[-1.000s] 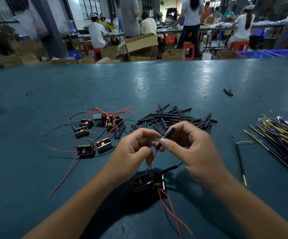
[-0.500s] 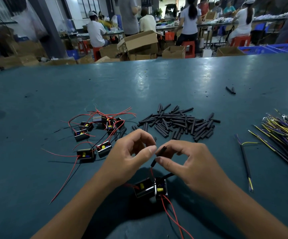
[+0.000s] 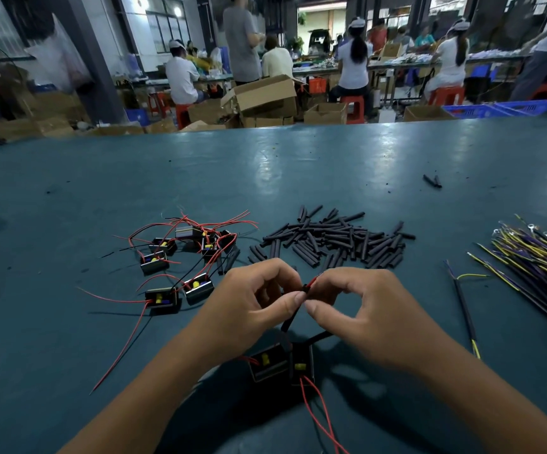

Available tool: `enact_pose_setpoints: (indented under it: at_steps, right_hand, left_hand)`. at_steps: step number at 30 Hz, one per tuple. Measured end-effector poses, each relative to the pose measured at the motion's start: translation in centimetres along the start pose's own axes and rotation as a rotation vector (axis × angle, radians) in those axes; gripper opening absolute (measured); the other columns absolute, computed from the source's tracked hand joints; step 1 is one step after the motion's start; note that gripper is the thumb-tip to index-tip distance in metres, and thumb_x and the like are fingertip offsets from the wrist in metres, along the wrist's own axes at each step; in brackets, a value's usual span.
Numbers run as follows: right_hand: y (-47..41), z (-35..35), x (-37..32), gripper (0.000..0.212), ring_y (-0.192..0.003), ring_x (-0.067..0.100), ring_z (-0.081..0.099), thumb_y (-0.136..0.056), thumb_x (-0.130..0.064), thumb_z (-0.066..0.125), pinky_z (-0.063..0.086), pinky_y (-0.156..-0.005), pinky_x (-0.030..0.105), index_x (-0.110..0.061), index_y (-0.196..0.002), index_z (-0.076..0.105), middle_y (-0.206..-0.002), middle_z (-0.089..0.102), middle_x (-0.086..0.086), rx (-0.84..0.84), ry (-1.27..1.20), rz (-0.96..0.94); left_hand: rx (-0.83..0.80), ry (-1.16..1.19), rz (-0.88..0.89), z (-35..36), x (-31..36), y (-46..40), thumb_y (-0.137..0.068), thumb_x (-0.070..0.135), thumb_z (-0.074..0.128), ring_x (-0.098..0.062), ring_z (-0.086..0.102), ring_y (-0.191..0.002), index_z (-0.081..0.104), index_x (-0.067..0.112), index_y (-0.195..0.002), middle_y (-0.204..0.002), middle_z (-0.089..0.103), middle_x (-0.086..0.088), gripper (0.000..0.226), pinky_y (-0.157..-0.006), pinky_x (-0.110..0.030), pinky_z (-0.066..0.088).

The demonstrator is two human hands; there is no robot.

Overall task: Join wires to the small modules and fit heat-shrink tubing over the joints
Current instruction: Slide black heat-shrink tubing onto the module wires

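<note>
Two small black modules [image 3: 280,363] with yellow parts lie side by side just below my hands, red leads trailing toward me. My left hand [image 3: 249,303] pinches a black heat-shrink tube [image 3: 292,317] that runs down toward the modules. My right hand [image 3: 367,309] pinches the red wire [image 3: 313,281] whose end sticks out of the tube's top. The fingertips of both hands nearly meet at the joint. A second black tube [image 3: 318,337] slants up from the right module under my right hand.
Several more modules with red and black leads [image 3: 180,257] lie to the left. A heap of cut black tubing [image 3: 334,240] sits behind my hands. Yellow-and-purple wires [image 3: 534,260] lie at the right, one single wire [image 3: 463,303] nearer. People work at benches beyond the table.
The black tube has slid down the red wire toward the modules, so the bare red end now shows above it. Both hands moved slightly lower and closer together.
</note>
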State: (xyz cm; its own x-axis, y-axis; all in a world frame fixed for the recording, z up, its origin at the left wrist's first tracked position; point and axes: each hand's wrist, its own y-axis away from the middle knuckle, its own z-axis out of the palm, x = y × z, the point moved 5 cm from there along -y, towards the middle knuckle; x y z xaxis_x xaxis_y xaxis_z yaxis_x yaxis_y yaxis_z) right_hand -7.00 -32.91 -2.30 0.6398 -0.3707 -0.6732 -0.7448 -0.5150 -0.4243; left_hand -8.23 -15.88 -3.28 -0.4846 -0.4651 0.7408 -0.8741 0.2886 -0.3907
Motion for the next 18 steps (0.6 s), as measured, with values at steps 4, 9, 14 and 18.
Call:
enact_pose_setpoints:
  at_steps: [4,9,14,18]
  right_hand:
    - [-0.3,-1.2,0.1,0.008,-0.079,0.006,0.065,-0.089,-0.037,0.067,0.044,-0.07,0.011,-0.032,-0.083,0.068,-0.079,0.068,-0.015,0.115,-0.093,0.02]
    - [-0.5,-1.0,0.0,0.012,-0.078,0.008,0.063,-0.093,-0.029,0.067,0.043,-0.07,0.014,-0.032,-0.081,0.067,-0.078,0.067,-0.015,0.101,-0.061,-0.006]
    - [-0.5,-1.6,0.1,0.016,-0.068,0.007,0.059,-0.092,-0.024,0.069,0.042,-0.066,0.013,-0.029,-0.076,0.066,-0.071,0.063,-0.014,0.189,-0.069,0.0]
    - [-0.5,-2.0,0.5,0.016,-0.062,0.007,0.056,-0.091,-0.022,0.069,0.043,-0.061,0.013,-0.025,-0.075,0.066,-0.068,0.063,-0.01,0.235,-0.06,0.014]
  left_hand:
    - [-0.016,0.027,-0.005,-0.1,0.2,0.1,-0.088,0.044,0.065,-0.027,0.056,-0.064,0.066,0.028,-0.095,-0.075,0.064,0.001,0.018,-0.059,-0.043,0.048]
    - [-0.035,0.031,0.0,0.4,0.2,0.1,-0.089,0.048,0.068,-0.035,0.057,-0.064,0.068,0.03,-0.099,-0.076,0.065,-0.006,0.021,-0.061,-0.053,0.048]
    - [-0.075,0.1,-0.055,0.8,-0.3,-0.1,-0.086,0.035,0.073,-0.013,0.056,-0.065,0.069,0.018,-0.089,-0.074,0.065,-0.002,0.018,-0.062,-0.03,0.048]
    - [-0.134,0.145,-0.107,1.3,-0.6,-0.1,-0.084,0.025,0.077,-0.009,0.058,-0.064,0.066,0.01,-0.086,-0.07,0.064,0.004,0.019,-0.062,-0.024,0.05]
